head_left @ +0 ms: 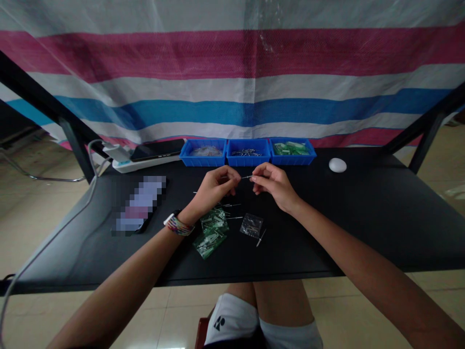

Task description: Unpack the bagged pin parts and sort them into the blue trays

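Above the middle of the table, my right hand (273, 184) pinches one end of a thin metal pin (247, 177) that looks like a blind rivet. The other end meets the closed fingertips of my left hand (219, 186), which partly hide it. Below my left hand lie green-printed clear packets (210, 241) with small pieces inside. Several loose pins stick out beside them, partly under that hand. A small clear bag (251, 225) lies between my forearms, with another loose pin (260, 238) at its lower right.
Along the back stand three blue bins: one with clear bags (184, 154), one with metal pins (230, 159), one with green packets (312, 154). A white mouse (337, 165) sits at right. At left are a phone (141, 206), a power strip (145, 164) with a dark device, and a cable (61, 225).
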Demonstrator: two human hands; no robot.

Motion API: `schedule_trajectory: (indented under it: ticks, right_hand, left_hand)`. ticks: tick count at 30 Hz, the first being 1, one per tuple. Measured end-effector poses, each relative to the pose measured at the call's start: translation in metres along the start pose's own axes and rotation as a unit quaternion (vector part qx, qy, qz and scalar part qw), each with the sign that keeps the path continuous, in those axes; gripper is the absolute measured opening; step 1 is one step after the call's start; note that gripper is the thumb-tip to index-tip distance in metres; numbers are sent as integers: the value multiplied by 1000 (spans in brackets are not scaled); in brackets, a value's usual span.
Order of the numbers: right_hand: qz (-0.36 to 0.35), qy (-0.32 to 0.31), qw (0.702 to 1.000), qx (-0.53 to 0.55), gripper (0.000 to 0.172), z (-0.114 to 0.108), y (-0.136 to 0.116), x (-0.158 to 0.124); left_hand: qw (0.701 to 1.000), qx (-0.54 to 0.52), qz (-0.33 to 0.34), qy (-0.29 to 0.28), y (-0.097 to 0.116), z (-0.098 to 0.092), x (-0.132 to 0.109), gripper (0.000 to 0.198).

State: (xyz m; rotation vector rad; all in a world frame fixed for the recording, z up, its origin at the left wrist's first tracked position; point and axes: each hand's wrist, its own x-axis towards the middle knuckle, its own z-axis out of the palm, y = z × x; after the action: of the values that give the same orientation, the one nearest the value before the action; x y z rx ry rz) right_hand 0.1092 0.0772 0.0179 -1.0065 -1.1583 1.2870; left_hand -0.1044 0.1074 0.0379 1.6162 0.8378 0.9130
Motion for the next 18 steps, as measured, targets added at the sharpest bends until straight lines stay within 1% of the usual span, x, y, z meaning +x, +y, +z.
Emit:
schedule_trajectory:
  ticks: [3,7,12,18]
  right_hand:
    - [28,-9,999,14,29,-1,-1,0]
    - [32,-15,999,20,27,-1,-3,-1]
    - [21,-15,1000,17,27,1,-3,-3]
    - [-14,-10,1000,6,24,1,-1,-2]
  left_hand:
    - [1000,5,6,-1,1,1,0,26]
    - [1000,9,10,7,1,1,-1,27]
    - [1000,-8,6,8,1,1,0,26]
    - [1000,-25,-11,8,3,-2,0,23]
